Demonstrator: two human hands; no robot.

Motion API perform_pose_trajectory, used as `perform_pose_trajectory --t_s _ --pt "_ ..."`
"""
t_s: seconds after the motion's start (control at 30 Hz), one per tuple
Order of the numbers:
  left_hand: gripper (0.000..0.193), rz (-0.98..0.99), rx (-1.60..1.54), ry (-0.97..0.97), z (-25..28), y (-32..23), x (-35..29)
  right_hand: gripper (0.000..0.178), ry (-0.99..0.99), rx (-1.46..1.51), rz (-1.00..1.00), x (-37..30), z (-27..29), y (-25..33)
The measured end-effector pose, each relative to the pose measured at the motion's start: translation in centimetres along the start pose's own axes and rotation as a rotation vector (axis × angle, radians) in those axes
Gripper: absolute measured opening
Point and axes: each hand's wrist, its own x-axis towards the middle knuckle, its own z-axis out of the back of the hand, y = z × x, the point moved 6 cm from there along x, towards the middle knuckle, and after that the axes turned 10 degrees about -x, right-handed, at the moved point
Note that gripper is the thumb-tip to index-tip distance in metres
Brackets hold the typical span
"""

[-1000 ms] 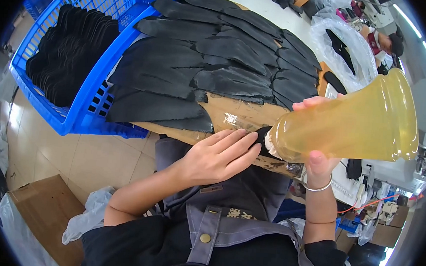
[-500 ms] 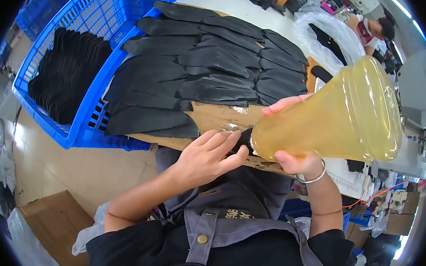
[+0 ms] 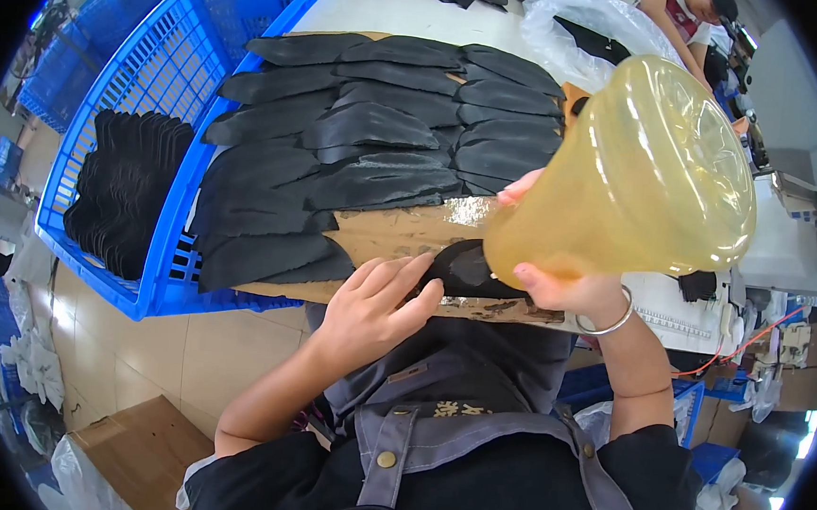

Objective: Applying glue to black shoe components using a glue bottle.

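My right hand (image 3: 572,290) grips a large translucent yellow squeeze bottle (image 3: 637,176). It is tilted, its wide base up to the right and its narrow end down at a black curved flat piece (image 3: 469,264). The tip of the bottle is hidden behind its body and my fingers. With thumb and fingertips, my left hand (image 3: 377,300) holds the left end of that piece against a brown cardboard sheet (image 3: 396,230). Beyond, overlapping rows of similar black pieces (image 3: 380,125) cover most of the cardboard.
At the left stands a blue plastic crate (image 3: 157,266) with a stack of black pieces (image 3: 129,193) in it. A clear plastic bag (image 3: 558,19) lies on the white table at the back. Another person (image 3: 695,19) sits at the far right. A cardboard box (image 3: 143,454) is on the floor.
My head view has shifted. The bottle has tipped more upright, and more of the black piece now shows between my hands. My left hand has drawn a little leftward, away from the bottle.
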Motion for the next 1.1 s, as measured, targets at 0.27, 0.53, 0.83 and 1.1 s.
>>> perform_pose_trajectory --t_s 0.27,0.53,0.83,1.1 --pt "0.023 0.05 -0.024 -0.082 0.2 -0.2 0.8 0.062 -0.209 -0.027 -0.025 -4.5 3.9 -0.9" --pt "0.018 0.062 -0.075 -0.191 0.5 -0.6 1.3 0.065 -0.666 0.145 0.002 -7.6 8.5 0.3" --pt "0.022 0.064 -0.075 -0.248 0.8 -0.3 1.3 0.079 -0.118 0.323 -0.22 -0.9 -3.3 1.7" --pt "0.018 0.082 -0.027 -0.152 1.0 -0.4 1.4 0.087 -0.216 -0.617 0.135 -5.8 1.8 2.6"
